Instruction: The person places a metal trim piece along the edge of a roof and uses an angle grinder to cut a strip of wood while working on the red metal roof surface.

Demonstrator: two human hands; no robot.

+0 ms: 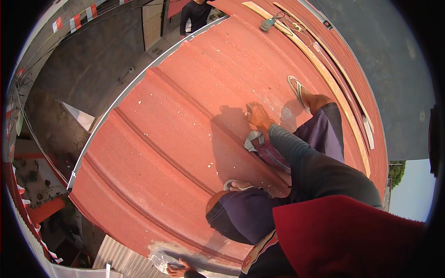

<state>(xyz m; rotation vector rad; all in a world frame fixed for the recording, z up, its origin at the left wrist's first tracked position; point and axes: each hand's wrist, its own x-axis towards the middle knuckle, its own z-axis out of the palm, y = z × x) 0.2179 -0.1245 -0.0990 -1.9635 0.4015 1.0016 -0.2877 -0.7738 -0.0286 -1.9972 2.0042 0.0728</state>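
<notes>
While the left hand point(177, 269) is being rested, fingers parted, on the grey patch point(201, 262) at the near edge of the red roof point(153, 120), presumably for balance, the right hand point(259, 116) is being held curled mid-roof; whether anything is being pinched cannot be told. Beside the right-edge plank point(340, 95), a green tool point(267, 24) is being left.

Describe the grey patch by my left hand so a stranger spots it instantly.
Start at the ribbed red roof and go to its edge at the picture's bottom, left of centre. The grey patch lies there, beside your left hand. Its grey surface and whitish border set it apart from the red sheeting around it.
</notes>
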